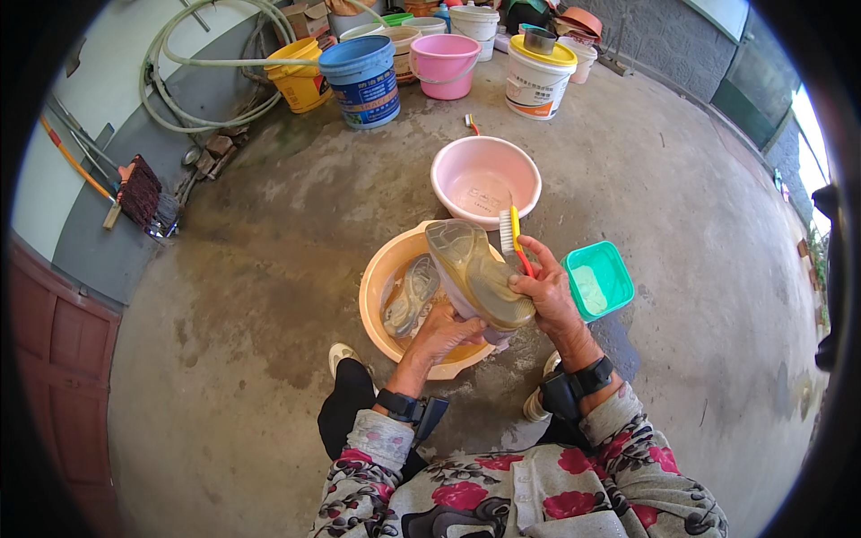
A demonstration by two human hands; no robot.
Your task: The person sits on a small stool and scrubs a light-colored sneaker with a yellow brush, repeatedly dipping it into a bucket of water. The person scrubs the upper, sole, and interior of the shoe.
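Observation:
A wet shoe (479, 272) is held sole-up above an orange plastic basin (374, 282). My left hand (447, 333) grips its upper from below on the left. In my right hand (550, 286) is a scrubbing brush (514, 235) with white bristles and a yellow and red handle; the bristles stand apart from the sole. My right thumb rests on the sole near one end. Another shoe (410, 296) lies sole-up in murky water in the basin. Just beyond stands a pink basin (447, 175), and a green tub (619, 272) holding pale powder is right of my right hand.
A second brush (473, 124) lies behind the pink basin. Farther back stand a blue bucket (363, 60), a pink bucket (444, 67) and a white bucket (538, 84) with a yellow lid. A hose (158, 74) hangs coiled at the left wall, near a broom (144, 191).

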